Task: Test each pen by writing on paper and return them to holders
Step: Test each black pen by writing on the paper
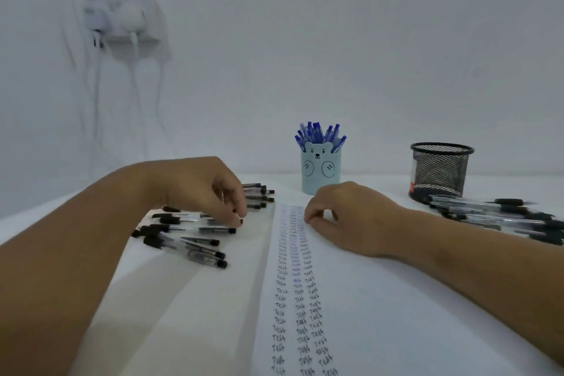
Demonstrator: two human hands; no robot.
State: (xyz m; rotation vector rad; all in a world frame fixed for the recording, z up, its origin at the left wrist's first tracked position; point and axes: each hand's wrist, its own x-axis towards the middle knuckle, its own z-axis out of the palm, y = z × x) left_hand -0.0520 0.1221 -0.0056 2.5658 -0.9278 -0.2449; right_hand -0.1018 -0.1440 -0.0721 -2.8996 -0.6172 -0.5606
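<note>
Head view: blue pens done, black pens pending.
Blue pens stand in the bear holder at 12 o'clock; mesh holder looks empty. Paper carries three "Test" columns. Left hand reaches into black pens at 9 o'clock, grip unclear; right hand rests loosely curled, holding nothing; more black pens at 3 o'clock.

Paper between two pen piles, bear holder and mesh holder behind.

Before me stands a plain white wall. At its upper left I note a white socket unit with cables hanging down. A white table meets the wall. Lighting is dim and even.
</note>
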